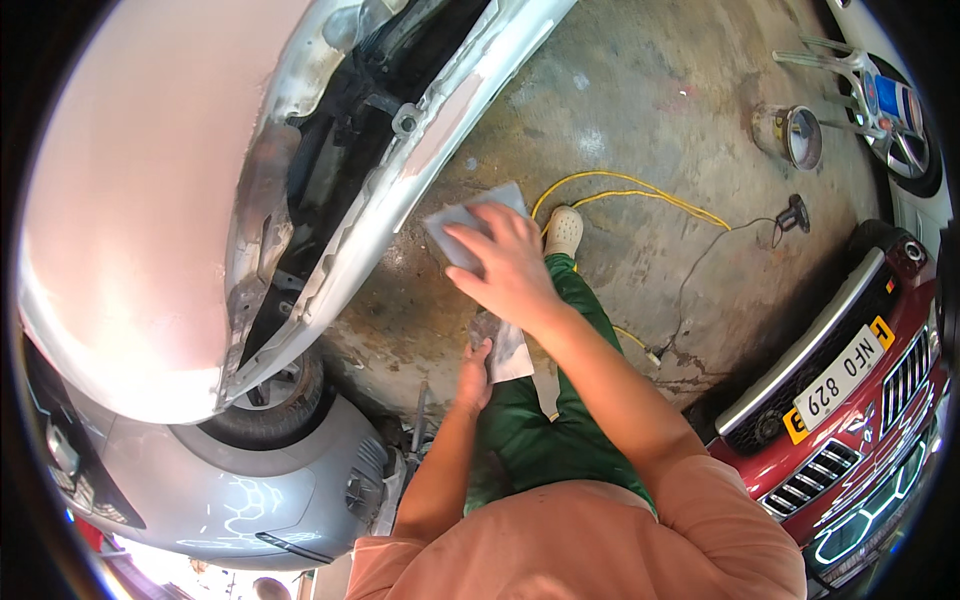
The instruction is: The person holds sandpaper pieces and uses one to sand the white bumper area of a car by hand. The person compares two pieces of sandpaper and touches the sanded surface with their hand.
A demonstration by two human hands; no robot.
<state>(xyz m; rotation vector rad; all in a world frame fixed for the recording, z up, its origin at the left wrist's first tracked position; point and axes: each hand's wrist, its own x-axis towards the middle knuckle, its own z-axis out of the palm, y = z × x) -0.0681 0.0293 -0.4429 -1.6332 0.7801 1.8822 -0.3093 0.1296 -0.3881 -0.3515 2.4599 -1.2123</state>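
My right hand [508, 262] is over a thin grey sheet [505, 196], like sandpaper, held against the palm and fingers. It hovers beside the long pale edge [450, 120] of a car body panel, apart from it. My left hand [474, 380] pinches a second sheet, grey with a whitish lower part [511, 358], like folded sandpaper, in front of my green trousers. The pale pinkish car body [150, 180] fills the upper left, with an open dark gap between it and the edge strip.
A yellow cable [640, 184] runs across the concrete floor to a small black device [792, 215]. A bucket [790, 137] and a plastic stool [855, 68] with a blue can [898, 105] stand upper right. A red car front [850, 430] is lower right, a grey car [240, 480] lower left.
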